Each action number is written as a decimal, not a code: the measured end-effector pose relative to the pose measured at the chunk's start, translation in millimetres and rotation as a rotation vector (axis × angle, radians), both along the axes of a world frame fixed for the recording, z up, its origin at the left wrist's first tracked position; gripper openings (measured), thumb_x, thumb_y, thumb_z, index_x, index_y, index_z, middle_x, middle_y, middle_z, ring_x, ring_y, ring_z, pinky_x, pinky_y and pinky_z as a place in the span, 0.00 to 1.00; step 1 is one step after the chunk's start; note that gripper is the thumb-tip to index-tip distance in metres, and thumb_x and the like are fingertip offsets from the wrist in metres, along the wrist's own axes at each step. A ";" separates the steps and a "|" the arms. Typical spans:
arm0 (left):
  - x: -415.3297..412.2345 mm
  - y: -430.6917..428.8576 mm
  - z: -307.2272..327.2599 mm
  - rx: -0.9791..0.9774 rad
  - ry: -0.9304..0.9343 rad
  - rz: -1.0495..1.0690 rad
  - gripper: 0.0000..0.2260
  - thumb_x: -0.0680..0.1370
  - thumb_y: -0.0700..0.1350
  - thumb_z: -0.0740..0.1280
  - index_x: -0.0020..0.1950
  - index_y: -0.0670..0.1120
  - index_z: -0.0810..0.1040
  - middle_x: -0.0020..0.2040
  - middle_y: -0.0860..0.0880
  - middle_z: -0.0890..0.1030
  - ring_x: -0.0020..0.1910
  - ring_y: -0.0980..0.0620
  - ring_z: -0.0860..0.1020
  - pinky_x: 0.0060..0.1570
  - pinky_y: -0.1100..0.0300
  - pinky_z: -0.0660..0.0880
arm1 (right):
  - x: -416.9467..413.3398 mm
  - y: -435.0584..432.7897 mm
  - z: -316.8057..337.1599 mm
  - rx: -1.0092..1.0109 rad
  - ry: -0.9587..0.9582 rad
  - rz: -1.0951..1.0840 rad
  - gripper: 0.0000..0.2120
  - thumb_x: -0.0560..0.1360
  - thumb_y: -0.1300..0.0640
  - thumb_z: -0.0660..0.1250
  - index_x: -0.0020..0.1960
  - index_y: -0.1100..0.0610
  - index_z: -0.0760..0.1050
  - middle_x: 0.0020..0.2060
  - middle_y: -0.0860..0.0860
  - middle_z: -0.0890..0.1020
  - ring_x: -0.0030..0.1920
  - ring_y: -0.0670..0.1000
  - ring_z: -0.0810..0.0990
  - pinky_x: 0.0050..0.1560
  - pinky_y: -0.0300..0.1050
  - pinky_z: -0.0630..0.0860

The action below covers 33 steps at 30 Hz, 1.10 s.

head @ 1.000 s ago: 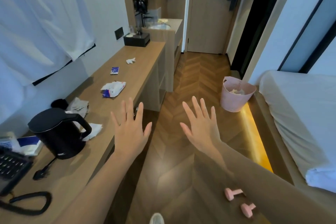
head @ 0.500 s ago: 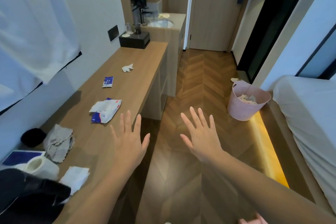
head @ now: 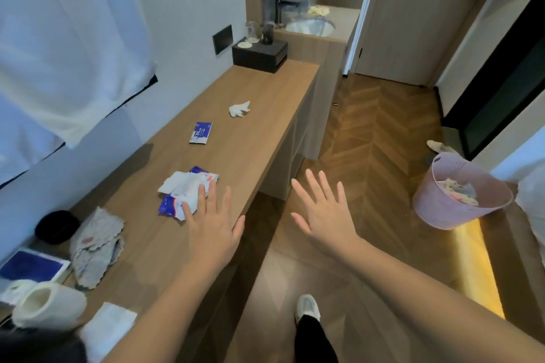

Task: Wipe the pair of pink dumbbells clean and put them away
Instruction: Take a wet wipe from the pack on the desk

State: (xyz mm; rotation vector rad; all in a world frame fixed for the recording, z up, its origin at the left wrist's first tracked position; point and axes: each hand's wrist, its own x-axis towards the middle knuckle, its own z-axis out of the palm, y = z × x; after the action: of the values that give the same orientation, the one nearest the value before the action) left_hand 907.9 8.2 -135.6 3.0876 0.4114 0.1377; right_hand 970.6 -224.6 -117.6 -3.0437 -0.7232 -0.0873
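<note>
No pink dumbbells are in view now. My left hand (head: 213,225) is stretched out flat with fingers spread above the wooden desk (head: 259,138), its fingertips over the edge of a white and blue wipes pack (head: 182,191). Whether it touches the pack I cannot tell. My right hand (head: 323,211) is open too, fingers spread, held over the floor to the right of the desk edge. Both hands are empty. A grey cloth (head: 95,247) lies crumpled on the desk to the left of my left forearm.
On the desk lie a small blue sachet (head: 201,132), a crumpled tissue (head: 239,109), a black box (head: 259,54), a paper roll (head: 44,303) and a folded white tissue (head: 107,330). A pink bin (head: 454,200) stands on the floor by the bed. My shoe (head: 308,308) is below.
The view has moved forward along the desk; the kettle and the pink dumbbells on the floor have dropped out of sight. My left hand has come over the wipes pack. Both hands stay open.
</note>
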 end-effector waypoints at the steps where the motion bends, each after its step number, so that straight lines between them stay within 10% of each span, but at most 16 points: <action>1: 11.6 2.6 -3.7 -0.016 0.001 0.035 0.32 0.80 0.63 0.56 0.81 0.51 0.54 0.82 0.45 0.51 0.81 0.42 0.47 0.74 0.35 0.47 | 17.4 6.3 -2.6 0.005 0.011 0.035 0.32 0.81 0.35 0.48 0.80 0.44 0.44 0.81 0.52 0.46 0.80 0.58 0.42 0.75 0.65 0.42; 21: 70.6 58.8 -46.2 -0.182 0.158 0.650 0.31 0.82 0.60 0.54 0.82 0.51 0.52 0.82 0.46 0.49 0.81 0.44 0.44 0.75 0.36 0.44 | 203.6 183.9 -54.6 -0.074 0.207 0.741 0.32 0.81 0.36 0.49 0.79 0.43 0.41 0.80 0.51 0.43 0.79 0.57 0.38 0.72 0.61 0.34; 33: 116.1 130.8 -66.8 -0.185 0.251 0.671 0.24 0.83 0.59 0.54 0.77 0.50 0.64 0.79 0.48 0.60 0.79 0.47 0.54 0.73 0.36 0.48 | 226.7 266.6 -84.5 -0.064 0.354 0.814 0.27 0.83 0.44 0.52 0.80 0.49 0.52 0.80 0.54 0.54 0.80 0.58 0.50 0.75 0.60 0.54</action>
State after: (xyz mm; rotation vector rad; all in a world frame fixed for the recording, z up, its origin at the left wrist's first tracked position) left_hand 1024.0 139.0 -202.4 2.6610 1.3632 -0.2655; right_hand 1197.3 42.0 -202.1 -2.4478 -1.8281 0.4658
